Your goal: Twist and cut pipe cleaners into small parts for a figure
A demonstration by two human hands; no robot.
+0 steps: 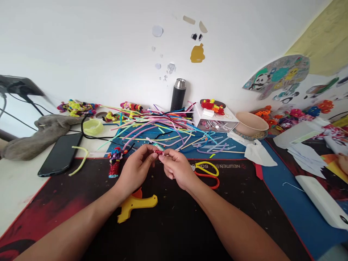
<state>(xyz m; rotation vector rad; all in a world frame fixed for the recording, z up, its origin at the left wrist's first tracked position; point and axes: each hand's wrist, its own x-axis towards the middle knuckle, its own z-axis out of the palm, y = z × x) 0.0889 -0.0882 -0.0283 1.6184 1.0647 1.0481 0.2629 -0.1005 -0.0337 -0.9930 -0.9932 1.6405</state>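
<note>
Above the dark desk mat, my left hand (136,166) and my right hand (178,167) meet, thumbs and fingertips pinching a small red glittery pipe cleaner piece (158,152) between them. Fingers cover most of it. Left of my left hand stands a small pipe cleaner figure (114,165) with a red glittery lower part and a blue edge. Under my left wrist lies a yellow plastic tool (136,204) with an orange part, partly hidden by the arm. Scissors (209,175) with one yellow and one red handle lie beside my right hand, their blades mostly covered.
Many coloured pipe cleaners (160,123) are heaped at the back. Behind them stands a black flask (178,96). A white box (214,119) and a bowl (251,125) are to the right, a phone (60,154) to the left. Another person's hand (343,163) shows at the right edge.
</note>
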